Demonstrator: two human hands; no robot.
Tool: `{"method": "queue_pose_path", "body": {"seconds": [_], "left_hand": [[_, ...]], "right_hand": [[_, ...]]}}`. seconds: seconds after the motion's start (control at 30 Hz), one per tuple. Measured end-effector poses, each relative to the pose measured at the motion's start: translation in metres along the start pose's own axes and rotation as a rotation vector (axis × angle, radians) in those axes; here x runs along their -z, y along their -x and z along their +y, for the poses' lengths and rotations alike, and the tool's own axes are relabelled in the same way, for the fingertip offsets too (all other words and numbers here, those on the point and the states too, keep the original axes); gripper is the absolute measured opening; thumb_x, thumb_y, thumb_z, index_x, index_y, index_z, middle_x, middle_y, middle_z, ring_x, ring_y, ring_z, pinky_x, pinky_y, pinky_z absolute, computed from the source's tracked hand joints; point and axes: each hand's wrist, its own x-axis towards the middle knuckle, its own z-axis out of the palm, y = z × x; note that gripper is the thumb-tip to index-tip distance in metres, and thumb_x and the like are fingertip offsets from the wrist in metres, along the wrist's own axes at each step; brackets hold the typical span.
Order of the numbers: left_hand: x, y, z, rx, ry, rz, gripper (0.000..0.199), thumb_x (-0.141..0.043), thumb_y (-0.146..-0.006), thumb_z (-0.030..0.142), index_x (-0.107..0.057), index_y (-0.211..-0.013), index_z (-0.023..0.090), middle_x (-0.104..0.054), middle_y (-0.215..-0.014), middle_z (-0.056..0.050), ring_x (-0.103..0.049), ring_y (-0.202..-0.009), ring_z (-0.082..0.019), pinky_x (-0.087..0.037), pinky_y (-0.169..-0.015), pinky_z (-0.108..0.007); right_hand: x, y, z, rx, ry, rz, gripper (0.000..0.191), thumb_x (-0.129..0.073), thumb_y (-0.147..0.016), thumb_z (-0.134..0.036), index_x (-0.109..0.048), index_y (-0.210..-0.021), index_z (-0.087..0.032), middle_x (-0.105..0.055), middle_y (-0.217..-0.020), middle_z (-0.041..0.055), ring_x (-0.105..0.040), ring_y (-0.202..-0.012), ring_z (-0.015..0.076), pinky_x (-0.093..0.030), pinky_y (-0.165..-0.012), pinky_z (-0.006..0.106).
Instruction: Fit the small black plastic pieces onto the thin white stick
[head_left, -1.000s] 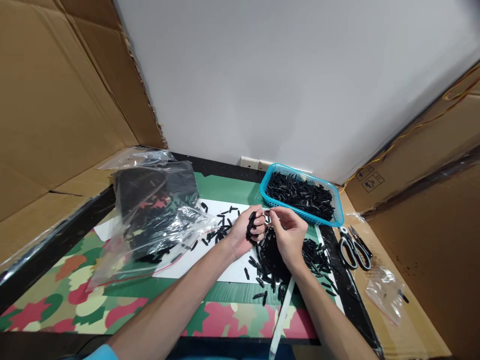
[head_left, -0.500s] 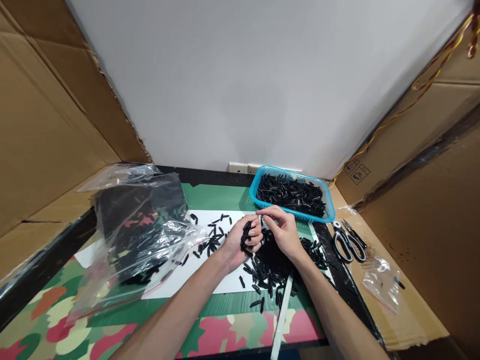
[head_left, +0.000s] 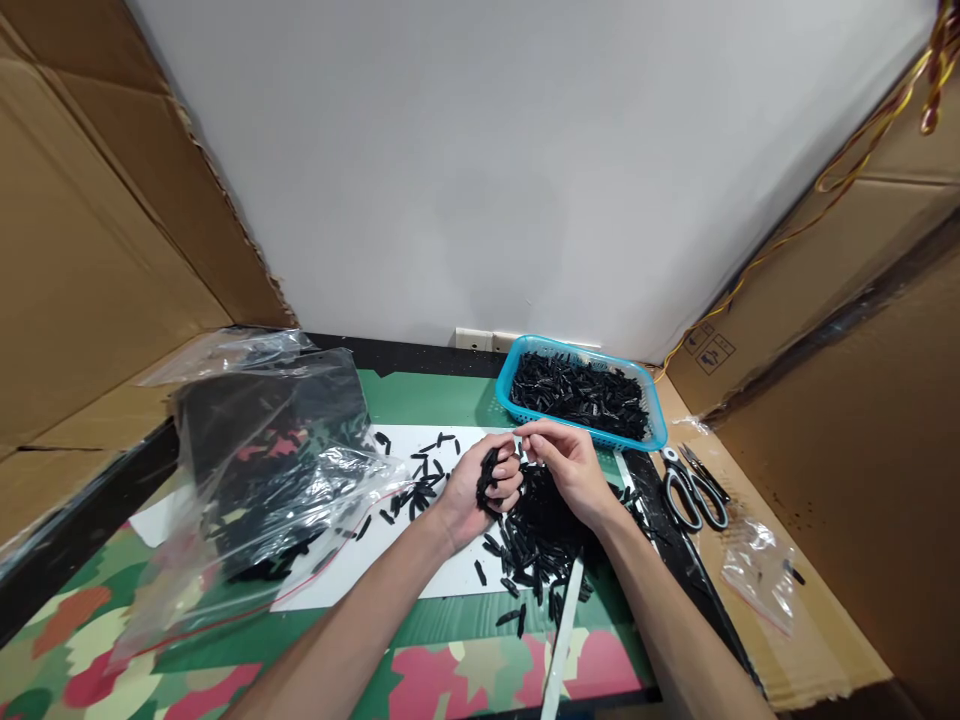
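My left hand [head_left: 480, 487] is curled around a bunch of small black pieces, which show between its palm and fingers. Right beside it, my right hand [head_left: 566, 462] has thumb and forefinger pinched near the left fingertips; whatever is between them is too small to make out. Below the hands lies a heap of black pieces [head_left: 536, 540], partly hidden by my right hand. More black pieces [head_left: 424, 485] are scattered on a white sheet [head_left: 330, 590] to the left. A blue basket [head_left: 660, 425] full of similar pieces stands behind my right hand.
A large clear plastic bag [head_left: 277, 480] covers the left side. Scissors [head_left: 694, 495] and a small clear bag [head_left: 761, 575] lie at the right. A pale strip [head_left: 562, 640] sticks out over the front edge. Cardboard walls [head_left: 840, 400] flank the table.
The view has shifted slightly. My left hand still holds its bunch, and the right finger and thumb remain close to its fingertips.
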Motion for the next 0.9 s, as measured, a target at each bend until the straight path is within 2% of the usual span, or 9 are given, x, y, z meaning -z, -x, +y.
{"method": "queue_pose_path", "body": {"seconds": [0.1,0.2,0.47,0.7,0.9], "left_hand": [[0.001,-0.001,0.001,0.002,0.0,-0.003,0.027,-0.062,-0.094,0.031,-0.051,-0.075,0.016,-0.034,-0.052,0.011,-0.026,-0.036,-0.003,-0.016,-0.037,-0.018],[0.002,-0.002,0.001,0.005,0.006,-0.008,0.025,-0.063,-0.094,0.031,-0.052,-0.077,0.016,-0.033,-0.052,0.011,-0.025,-0.036,-0.002,-0.015,-0.037,-0.018],[0.004,-0.002,-0.001,-0.006,0.008,-0.006,0.03,-0.066,-0.092,0.032,-0.046,-0.074,0.019,-0.036,-0.054,0.01,-0.027,-0.037,-0.003,-0.016,-0.037,-0.019],[0.005,-0.005,0.0,0.001,0.003,0.006,0.029,-0.068,-0.092,0.034,-0.051,-0.075,0.017,-0.033,-0.054,0.011,-0.026,-0.037,-0.002,-0.015,-0.037,-0.019],[0.004,-0.003,0.0,-0.012,0.003,0.013,0.03,-0.065,-0.092,0.033,-0.047,-0.074,0.018,-0.034,-0.054,0.01,-0.027,-0.037,-0.003,-0.016,-0.037,-0.019]], "right_hand": [[-0.002,0.0,-0.001,-0.011,-0.024,-0.043,0.02,-0.072,-0.096,-0.041,-0.08,-0.097,-0.022,-0.071,-0.08,0.0016,-0.061,-0.076,0.0162,-0.046,-0.072,0.027],[-0.002,0.0,-0.003,-0.004,-0.043,-0.039,0.021,-0.075,-0.094,-0.043,-0.077,-0.096,-0.022,-0.073,-0.084,0.0026,-0.064,-0.08,0.0174,-0.047,-0.073,0.027],[-0.001,0.0,-0.011,0.027,0.0,-0.08,0.019,-0.08,-0.089,-0.041,-0.079,-0.087,-0.022,-0.077,-0.092,0.0046,-0.071,-0.093,0.0212,-0.054,-0.093,0.034],[0.002,0.001,-0.009,-0.043,0.054,-0.054,0.022,-0.082,-0.086,-0.04,-0.084,-0.102,-0.024,-0.082,-0.101,0.0061,-0.076,-0.1,0.0249,-0.058,-0.096,0.038],[0.002,0.0,-0.007,0.004,0.085,-0.057,0.014,-0.078,-0.091,-0.036,-0.08,-0.096,-0.023,-0.081,-0.097,0.0052,-0.075,-0.092,0.0217,-0.057,-0.092,0.035]]}}
